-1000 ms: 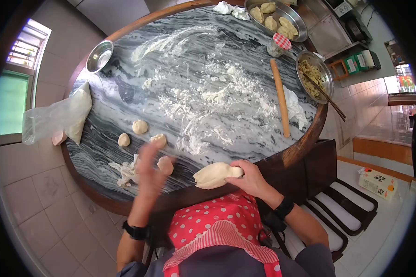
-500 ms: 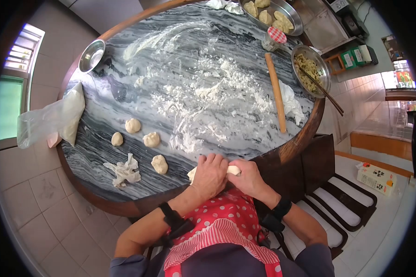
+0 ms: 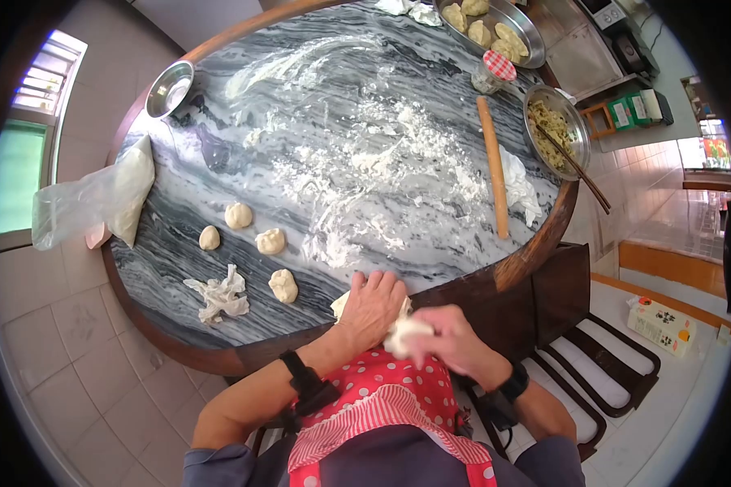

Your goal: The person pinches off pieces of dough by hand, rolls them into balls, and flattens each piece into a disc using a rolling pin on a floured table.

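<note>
My apron is nearest. At the counter's near edge, my right grip is clamped on dough, with motion blur. My left grip, fingers together, is closed over dough beside it; the palm hides most of this portion. I cannot tell whether both portions are joined. Beyond, to the left: one lump, a crumpled cloth, then three further lumps. Flour covers mid-counter. A rolling pin lies to the right, beside paper. Farther right: a bowl of filling carrying chopsticks, a jar, and a tray of shaped pieces.
</note>
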The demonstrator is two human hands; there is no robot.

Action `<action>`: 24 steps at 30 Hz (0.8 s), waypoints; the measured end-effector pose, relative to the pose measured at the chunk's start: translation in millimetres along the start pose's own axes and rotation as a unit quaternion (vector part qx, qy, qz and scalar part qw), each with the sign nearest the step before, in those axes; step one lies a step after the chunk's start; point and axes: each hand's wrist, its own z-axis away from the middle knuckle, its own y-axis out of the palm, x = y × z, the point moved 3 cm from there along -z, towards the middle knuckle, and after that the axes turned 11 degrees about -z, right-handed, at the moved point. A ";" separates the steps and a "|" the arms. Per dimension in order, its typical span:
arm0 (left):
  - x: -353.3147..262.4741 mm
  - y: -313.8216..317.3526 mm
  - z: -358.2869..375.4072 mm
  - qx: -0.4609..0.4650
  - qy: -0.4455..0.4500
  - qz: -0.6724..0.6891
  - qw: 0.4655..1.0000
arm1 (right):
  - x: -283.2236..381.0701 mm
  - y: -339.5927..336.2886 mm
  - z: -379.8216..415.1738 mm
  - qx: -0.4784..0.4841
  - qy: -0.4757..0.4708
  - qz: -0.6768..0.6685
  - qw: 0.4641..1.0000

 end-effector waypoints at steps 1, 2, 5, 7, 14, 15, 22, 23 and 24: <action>1.0 1.4 -4.1 -0.002 -0.003 0.001 1.000 | 36.5 30.9 18.0 0.106 -0.039 0.100 0.989; 1.0 4.3 -8.2 0.014 -0.016 -0.007 1.000 | 66.3 43.1 28.3 0.092 -0.125 0.138 0.978; 8.0 -7.2 -2.9 0.032 -0.018 0.098 0.994 | 118.8 34.5 33.1 -0.026 -0.217 0.073 0.973; 16.8 -20.2 -2.7 0.130 -0.026 0.158 0.979 | 116.2 32.3 30.2 0.017 -0.238 0.076 0.968; 28.4 -48.3 -31.4 0.065 -0.213 0.822 0.523 | 63.9 -12.3 -13.9 -0.119 -0.261 0.106 0.952; 22.5 -68.1 -38.2 0.060 -0.206 0.821 0.530 | 58.1 -3.9 -21.5 -0.133 -0.293 0.127 0.938; 29.3 -33.6 -52.6 0.028 -0.317 0.852 0.415 | 65.7 50.0 -13.5 -0.138 -0.442 0.545 0.700; 36.2 -39.5 -49.8 0.000 -0.317 0.854 0.413 | 71.5 55.4 -6.9 -0.117 -0.462 0.543 0.692; 38.6 -48.3 -49.7 -0.027 -0.320 0.854 0.409 | 77.3 56.1 -0.9 -0.121 -0.449 0.515 0.720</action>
